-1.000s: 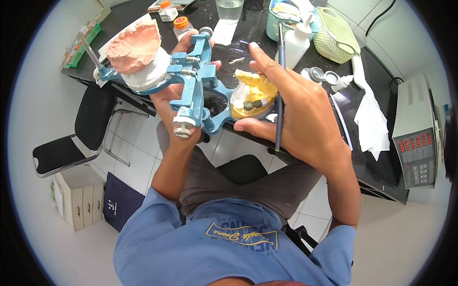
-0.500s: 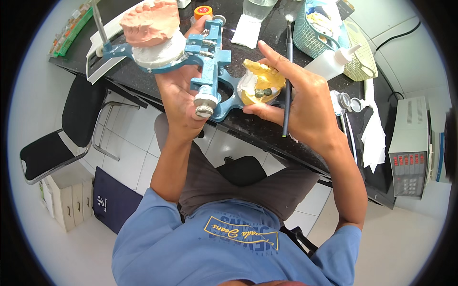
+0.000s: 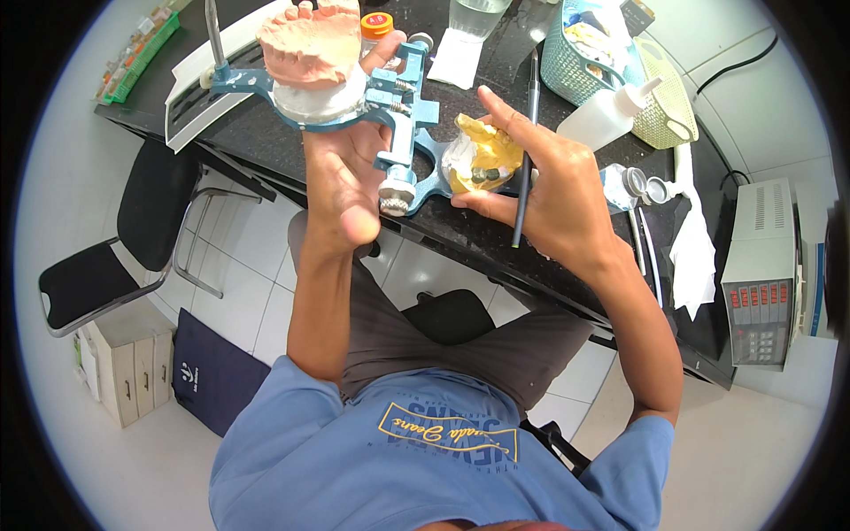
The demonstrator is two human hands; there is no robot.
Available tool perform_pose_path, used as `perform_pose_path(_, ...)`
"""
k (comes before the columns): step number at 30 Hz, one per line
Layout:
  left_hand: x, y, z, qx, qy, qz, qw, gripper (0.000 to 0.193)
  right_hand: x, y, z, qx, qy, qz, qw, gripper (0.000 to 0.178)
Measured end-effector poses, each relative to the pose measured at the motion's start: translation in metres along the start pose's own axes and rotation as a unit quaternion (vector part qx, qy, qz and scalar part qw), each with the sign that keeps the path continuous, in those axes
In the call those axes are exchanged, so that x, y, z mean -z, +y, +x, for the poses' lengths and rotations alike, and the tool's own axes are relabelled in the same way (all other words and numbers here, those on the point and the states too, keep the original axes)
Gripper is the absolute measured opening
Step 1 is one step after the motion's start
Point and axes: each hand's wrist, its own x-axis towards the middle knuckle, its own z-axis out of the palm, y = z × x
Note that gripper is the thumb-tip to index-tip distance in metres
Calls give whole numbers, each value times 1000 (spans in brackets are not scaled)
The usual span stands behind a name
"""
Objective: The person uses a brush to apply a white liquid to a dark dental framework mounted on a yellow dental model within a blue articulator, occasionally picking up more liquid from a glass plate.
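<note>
A blue dental articulator (image 3: pixel 403 137) lies spread open over the table's near edge. My left hand (image 3: pixel 341 181) is palm up beneath it, fingers curling up behind the hinge bar, thumb off the knob. A pink dental cast (image 3: pixel 310 49) sits on a white plaster base (image 3: pixel 323 102) on the left arm. On the right arm is a yellow dental cast (image 3: pixel 500 159) with dark greenish tooth shapes (image 3: pixel 485 175). My right hand (image 3: pixel 571 190) grips this cast between thumb and fingers. A slim dark brush (image 3: pixel 523 195) is also held across its fingers, pale tip upward.
Behind stand an orange-lidded jar (image 3: pixel 377 25), a glass of water (image 3: pixel 476 18) and a white tissue (image 3: pixel 454 60). To the right are a teal basket (image 3: pixel 560 75), a white squeeze bottle (image 3: pixel 595 122) and small open jars (image 3: pixel 633 181). A white frame (image 3: pixel 181 124) lies left.
The articulator and its pink cast have shifted right and slightly up. My left thumb has come off the knob and now points toward me. My right hand keeps hold of the yellow cast and brush.
</note>
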Motion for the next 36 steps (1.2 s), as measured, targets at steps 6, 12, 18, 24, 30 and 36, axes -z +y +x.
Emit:
perform_pose_path(6,-6,-2,-2,-16,-7,-62,998,103,0,0,-2,1,-7,-41,999,81)
perform_pose_path(12,-9,4,-2,6,-4,-19,1000,93,0,1,-3,0,-28,-73,997,81)
perform_pose_path(18,-11,4,-2,3,-4,-29,1000,88,3,2,0,-17,-49,-57,997,85)
perform_pose_path(24,-12,4,-4,10,4,-19,1000,85,3,9,2,8,-34,-30,999,87)
perform_pose_path(30,-6,0,-2,13,-10,-48,999,94,4,9,1,21,-40,-70,996,81)
perform_pose_path(36,-26,23,-25,130,70,39,988,90,1,4,-1,32,-16,-88,995,85)
